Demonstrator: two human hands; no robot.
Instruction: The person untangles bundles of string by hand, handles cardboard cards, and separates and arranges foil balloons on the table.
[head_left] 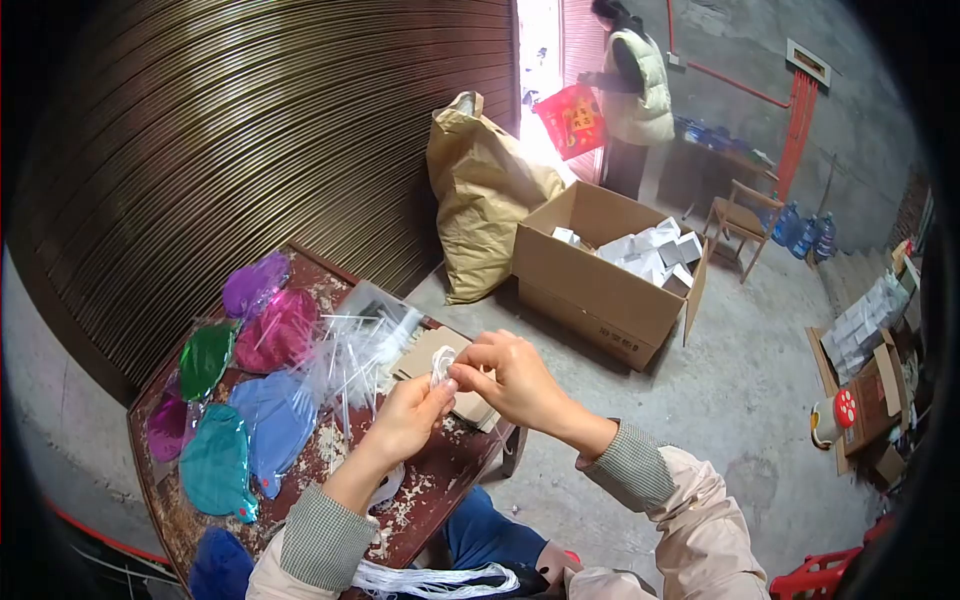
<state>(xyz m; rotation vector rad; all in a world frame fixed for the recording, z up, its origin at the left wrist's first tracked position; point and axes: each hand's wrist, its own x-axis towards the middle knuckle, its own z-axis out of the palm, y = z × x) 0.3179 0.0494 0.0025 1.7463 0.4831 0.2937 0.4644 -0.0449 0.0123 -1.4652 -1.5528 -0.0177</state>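
Observation:
My left hand (408, 418) pinches a small looped bundle of white string (442, 360), held up over the near right corner of the table. Against the same bundle, the fingertips of my right hand (512, 378) are pressed together. A flat cardboard piece (470, 408) lies just behind and below my hands. To their left is a pile of clear plastic bags and white sticks (355, 355). Further left lie bagged foil pieces: teal (215, 460), blue (275, 420), green (206, 360), pink (278, 330) and purple (255, 285). A hank of white string (440, 580) rests by my lap.
A large carton (590, 290) of small white boxes stands on the floor, beside a big tan sack (480, 200). A person (640, 90) holding a red bag (572, 122) stands near the doorway. A wooden chair (742, 215) and water bottles (805, 235) are further back.

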